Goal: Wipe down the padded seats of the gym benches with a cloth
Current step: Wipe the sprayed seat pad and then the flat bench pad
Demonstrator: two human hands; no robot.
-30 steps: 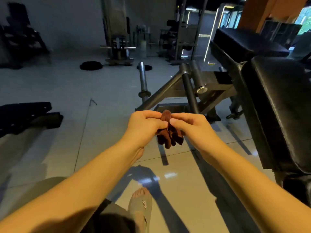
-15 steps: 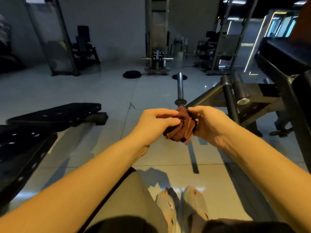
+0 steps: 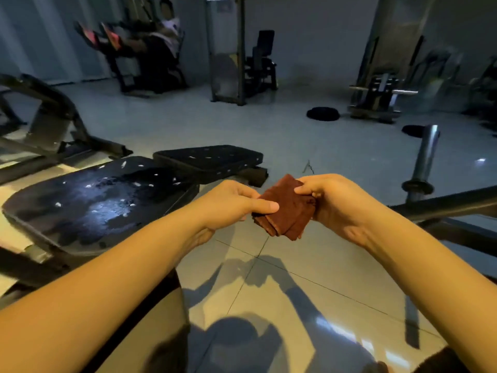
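A folded reddish-brown cloth [image 3: 289, 211] hangs in the air in front of me, above the tiled floor. My left hand [image 3: 228, 203] pinches its left edge between thumb and fingers. My right hand [image 3: 333, 203] grips its right side, fingers curled round the fold. To the left lies a low black padded bench: a large worn pad [image 3: 88, 203] with pale scuffs close to my left arm, and a smaller pad [image 3: 207, 158] beyond it. Neither hand touches the bench.
A steel bar [image 3: 422, 162] stands upright at the right, above a dark metal frame [image 3: 441, 205]. Two black weight plates [image 3: 322, 113] lie on the floor farther back. Machines line the far wall, and a person [image 3: 164, 25] sits at one. Open tiled floor lies ahead.
My view has swung left: the tall bench on the right has left the frame and the low black bench now fills the left. Both hands keep the cloth, now folded flatter.
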